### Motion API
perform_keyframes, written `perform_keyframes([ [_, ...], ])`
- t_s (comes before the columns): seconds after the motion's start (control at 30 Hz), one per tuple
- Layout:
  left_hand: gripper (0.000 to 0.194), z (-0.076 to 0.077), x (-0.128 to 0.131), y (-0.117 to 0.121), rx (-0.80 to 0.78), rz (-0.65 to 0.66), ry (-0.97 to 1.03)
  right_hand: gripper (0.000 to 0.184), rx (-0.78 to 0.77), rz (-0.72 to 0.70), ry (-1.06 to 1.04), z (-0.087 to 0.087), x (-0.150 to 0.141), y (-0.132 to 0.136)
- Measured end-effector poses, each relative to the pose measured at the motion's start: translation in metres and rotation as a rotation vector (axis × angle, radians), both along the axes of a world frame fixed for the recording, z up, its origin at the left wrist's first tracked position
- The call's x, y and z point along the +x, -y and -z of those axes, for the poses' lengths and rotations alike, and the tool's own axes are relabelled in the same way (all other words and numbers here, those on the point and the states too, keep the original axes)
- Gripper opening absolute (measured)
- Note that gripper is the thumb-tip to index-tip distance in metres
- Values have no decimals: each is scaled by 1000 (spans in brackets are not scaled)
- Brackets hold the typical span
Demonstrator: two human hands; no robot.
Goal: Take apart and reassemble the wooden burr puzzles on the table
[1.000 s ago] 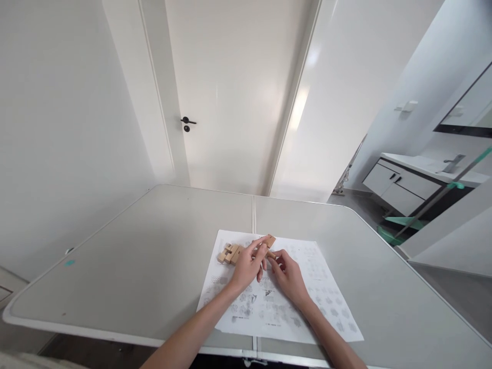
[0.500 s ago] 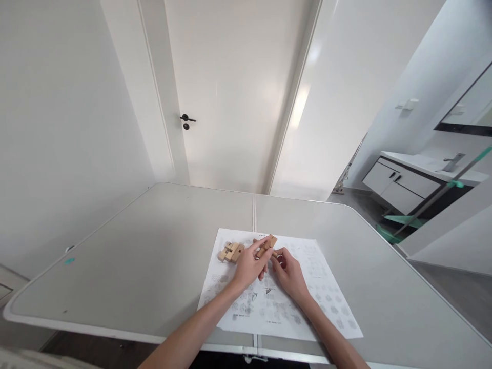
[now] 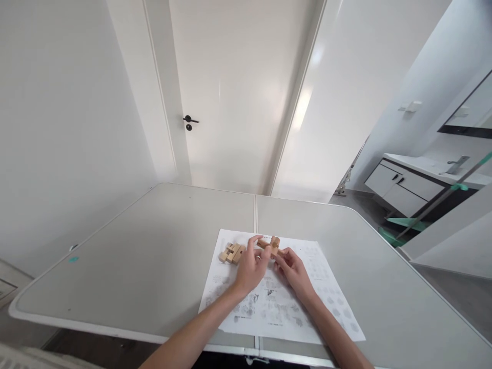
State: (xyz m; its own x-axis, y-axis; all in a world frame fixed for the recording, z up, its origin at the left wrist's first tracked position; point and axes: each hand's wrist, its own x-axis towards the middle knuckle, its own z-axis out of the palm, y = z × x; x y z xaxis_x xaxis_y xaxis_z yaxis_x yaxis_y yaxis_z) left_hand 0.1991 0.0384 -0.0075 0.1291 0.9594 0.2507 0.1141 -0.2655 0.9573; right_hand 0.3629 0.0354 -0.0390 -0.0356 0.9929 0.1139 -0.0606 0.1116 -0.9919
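Note:
Between my two hands is a wooden burr puzzle [image 3: 274, 246], a few notched sticks crossing one another, held above a printed sheet [image 3: 307, 328]. My left hand [image 3: 251, 266] grips it from the left, thumb at its near side and index finger reaching over the far side. With thumb and fingers pinched, my right hand [image 3: 292, 267] holds the stick end that points right. Several loose notched wooden pieces [image 3: 232, 253] lie side by side on the sheet, just left of my left hand. Some fingertips are hidden behind the puzzle.
The sheet with diagrams lies across the seam of a grey folding table [image 3: 154, 256]. A white door [image 3: 238, 102] stands beyond the table. At the right are a washbasin cabinet [image 3: 403, 184] and a green-and-grey broom [image 3: 434, 205] with a dustpan.
The wooden puzzle has turned in my hands, so its crossed sticks show more plainly. My left fingers have lifted off its top. The whole view has shifted slightly.

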Motion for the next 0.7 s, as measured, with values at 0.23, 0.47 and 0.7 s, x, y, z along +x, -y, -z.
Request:
perform_keyframes([
  [0.23, 28, 5, 1, -5, 158, -131, -113, 34, -116, -65, -279, -7, 5, 0],
  [0.47, 38, 7, 3, -6, 99, 119, -133, 34, -118, -116, -303, -10, 4, 2],
  [0.7, 47, 11, 2, -8, 38, 148, -114, 37, -101, -83, -286, -8, 2, 3],
])
